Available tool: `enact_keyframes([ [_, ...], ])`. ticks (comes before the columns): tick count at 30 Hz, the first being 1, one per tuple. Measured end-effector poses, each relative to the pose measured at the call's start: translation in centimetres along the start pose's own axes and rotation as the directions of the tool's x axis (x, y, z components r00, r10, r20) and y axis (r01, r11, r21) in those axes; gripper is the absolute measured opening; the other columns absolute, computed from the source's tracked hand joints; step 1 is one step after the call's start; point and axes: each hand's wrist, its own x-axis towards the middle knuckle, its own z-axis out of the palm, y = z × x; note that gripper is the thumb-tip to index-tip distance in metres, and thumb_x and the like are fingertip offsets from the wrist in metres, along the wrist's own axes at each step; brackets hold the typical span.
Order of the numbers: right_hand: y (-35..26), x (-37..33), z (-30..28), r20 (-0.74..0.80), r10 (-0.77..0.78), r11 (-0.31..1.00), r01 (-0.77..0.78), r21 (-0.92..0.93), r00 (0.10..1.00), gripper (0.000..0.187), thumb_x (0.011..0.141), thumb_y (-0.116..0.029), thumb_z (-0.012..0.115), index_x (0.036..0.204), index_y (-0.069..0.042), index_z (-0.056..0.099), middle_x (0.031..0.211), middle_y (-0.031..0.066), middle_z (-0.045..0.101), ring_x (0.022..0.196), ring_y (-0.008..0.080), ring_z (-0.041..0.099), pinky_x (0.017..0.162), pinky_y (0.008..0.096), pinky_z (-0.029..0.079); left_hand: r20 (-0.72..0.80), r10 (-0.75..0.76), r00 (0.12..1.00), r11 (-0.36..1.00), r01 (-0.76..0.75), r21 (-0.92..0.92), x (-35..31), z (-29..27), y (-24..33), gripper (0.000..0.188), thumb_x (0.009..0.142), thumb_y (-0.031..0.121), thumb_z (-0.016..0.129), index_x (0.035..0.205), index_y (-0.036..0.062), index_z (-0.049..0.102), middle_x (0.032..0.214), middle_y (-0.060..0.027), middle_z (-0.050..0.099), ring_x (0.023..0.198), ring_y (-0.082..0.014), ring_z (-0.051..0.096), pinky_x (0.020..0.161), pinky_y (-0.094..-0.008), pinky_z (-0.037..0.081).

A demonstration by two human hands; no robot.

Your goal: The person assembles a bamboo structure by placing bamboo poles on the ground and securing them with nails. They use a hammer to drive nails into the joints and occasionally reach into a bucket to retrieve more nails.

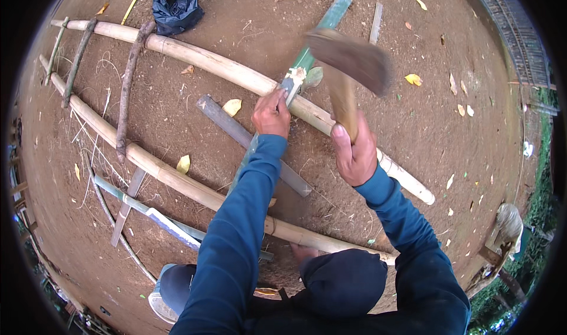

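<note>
My right hand (356,152) is closed round the wooden handle of a hatchet (341,96). Its dark head (354,60) is raised above the ground and smeared by motion. My left hand (273,115) presses with closed fingers on a green bamboo slat (304,57), where it crosses the far bamboo pole (230,72). Whether a small piece such as a nail is pinched there, I cannot tell. The slat's green surface is scraped pale beside my fingertips. Nearer to me, a second bamboo pole (183,184) lies roughly alongside the first.
Dark sticks (128,93) cross both poles at the left, like ladder rungs. A grey slat (254,143) lies between the poles. A handsaw (172,228) and a green strip (121,194) rest near my knee. A black plastic bag (175,7) sits at the far left.
</note>
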Motion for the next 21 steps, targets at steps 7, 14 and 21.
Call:
enact_keyframes([
  [7, 2.6, 0.9, -0.8, 0.163, 0.077, 0.977, -0.042, -0.207, 0.984, 0.027, 0.094, -0.027, 0.049, 0.100, 0.000, 0.048, 0.064, 0.0201, 0.058, 0.058, 0.0378, 0.060, 0.052, 0.0431, 0.045, 0.000, 0.021, 1.000, 1.000, -0.021, 0.019, 0.3, 0.5, 0.1, 0.013, 0.075, 0.001, 0.064, 0.087, 0.0020, 0.069, 0.088, -0.0131, 0.068, 0.081, -0.0282, 0.065, 0.076, -0.0349, 0.051],
  [14, 4.9, -0.3, 0.9, 0.279, 0.199, 0.934, -0.096, -0.343, 0.940, 0.035, 0.094, -0.034, 0.047, 0.105, 0.000, 0.047, 0.064, 0.0253, 0.057, 0.063, 0.0453, 0.058, 0.055, 0.0493, 0.043, 0.016, -0.034, 0.999, 0.999, 0.034, -0.006, -0.9, 0.3, 0.2, 0.013, 0.074, 0.002, 0.063, 0.086, 0.0021, 0.069, 0.089, -0.0132, 0.068, 0.083, -0.0281, 0.065, 0.077, -0.0352, 0.051],
  [21, 3.9, -2.0, -0.3, 0.120, 0.164, 0.976, -0.144, -0.162, 0.979, 0.040, 0.095, -0.037, 0.044, 0.101, 0.002, 0.047, 0.060, 0.0247, 0.055, 0.062, 0.0444, 0.058, 0.055, 0.0478, 0.044, 0.033, 0.062, 0.998, 0.996, -0.064, 0.068, 0.0, -1.8, 0.4, 0.024, 0.077, 0.006, 0.061, 0.101, 0.0027, 0.063, 0.088, -0.0137, 0.067, 0.086, -0.0314, 0.062, 0.079, -0.0382, 0.048],
])
